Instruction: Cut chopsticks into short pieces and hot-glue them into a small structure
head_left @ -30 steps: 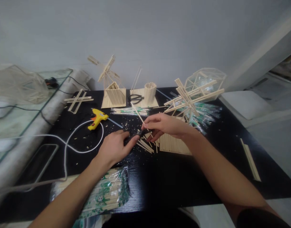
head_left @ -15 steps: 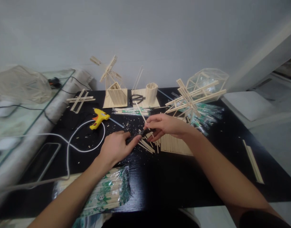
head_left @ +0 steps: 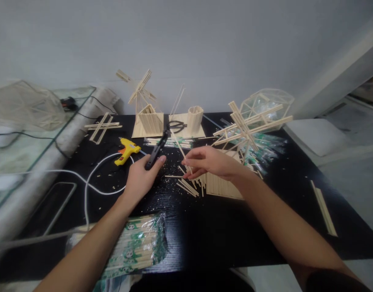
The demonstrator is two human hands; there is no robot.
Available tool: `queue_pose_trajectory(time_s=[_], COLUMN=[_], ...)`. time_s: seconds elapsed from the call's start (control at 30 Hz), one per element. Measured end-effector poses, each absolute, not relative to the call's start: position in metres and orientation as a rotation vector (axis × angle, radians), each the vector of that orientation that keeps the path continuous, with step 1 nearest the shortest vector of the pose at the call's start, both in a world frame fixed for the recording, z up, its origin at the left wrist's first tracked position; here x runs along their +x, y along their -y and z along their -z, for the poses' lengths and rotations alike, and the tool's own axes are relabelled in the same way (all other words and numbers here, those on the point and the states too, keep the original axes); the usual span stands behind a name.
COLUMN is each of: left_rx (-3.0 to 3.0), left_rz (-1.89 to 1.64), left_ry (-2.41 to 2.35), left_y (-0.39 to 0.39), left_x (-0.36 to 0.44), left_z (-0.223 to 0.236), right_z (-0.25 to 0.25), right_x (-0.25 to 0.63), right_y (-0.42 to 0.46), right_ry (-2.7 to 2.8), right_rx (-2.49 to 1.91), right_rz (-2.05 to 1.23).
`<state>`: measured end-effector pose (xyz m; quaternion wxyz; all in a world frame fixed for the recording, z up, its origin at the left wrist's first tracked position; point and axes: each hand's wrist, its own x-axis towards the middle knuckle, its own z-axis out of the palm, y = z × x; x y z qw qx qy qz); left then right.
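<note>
My left hand [head_left: 143, 174] is closed around a black utility knife [head_left: 157, 152], its far end tilted up and away. In the fingers of my right hand [head_left: 206, 162] a thin wooden stick [head_left: 177, 144] is pinched, slanting up to the left. Below those fingers lie several short cut sticks [head_left: 188, 187] among scattered chips. A flat panel of joined sticks [head_left: 224, 186] sits partly under my right wrist. The knife and the stick are apart.
A yellow glue gun [head_left: 127, 151] with a white cable [head_left: 85, 198] lies at left. Stick-built towers [head_left: 151, 121] and a windmill-like frame [head_left: 244, 125] stand farther back. A plastic pack of sticks [head_left: 137, 245] is near the front edge; loose strips [head_left: 323, 209] lie right.
The knife has come away from the stick, moving left and turning upward in my left hand. My right hand stays in nearly the same place with the stick. A short piece now lies below.
</note>
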<state>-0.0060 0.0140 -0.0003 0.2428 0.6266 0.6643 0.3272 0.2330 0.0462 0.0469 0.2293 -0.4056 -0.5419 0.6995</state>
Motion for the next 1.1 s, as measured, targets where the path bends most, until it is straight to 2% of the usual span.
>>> queue_pose_trajectory(time_s=[0.13,0.33,0.47,0.6,1.1], left_rx=[1.488,1.289,1.166,1.130,1.189], left_rz=[-1.215,-1.266,-1.341,-1.431,-1.250], left_ry=[-1.628,-1.532,-1.510,-1.480,-1.421], left_y=[-0.011,-0.007,-0.009,-0.012,-0.007], left_x=[-0.004,0.001,0.001,-0.001,0.001], left_z=[0.001,-0.003,-0.005,-0.004,-0.003], right_z=[-0.032,-0.022,-0.027,-0.028,-0.022], right_x=[0.225,0.216,0.219,0.229,0.210], right_y=[-0.043,-0.035,-0.039,-0.050,-0.037], right_ry=[1.523,1.572,1.593,1.735,1.626], right_rx=[-1.083,-1.081,-1.118,-1.154,-1.213], right_rz=[-2.098,-2.201,-2.121,-1.888,-1.878])
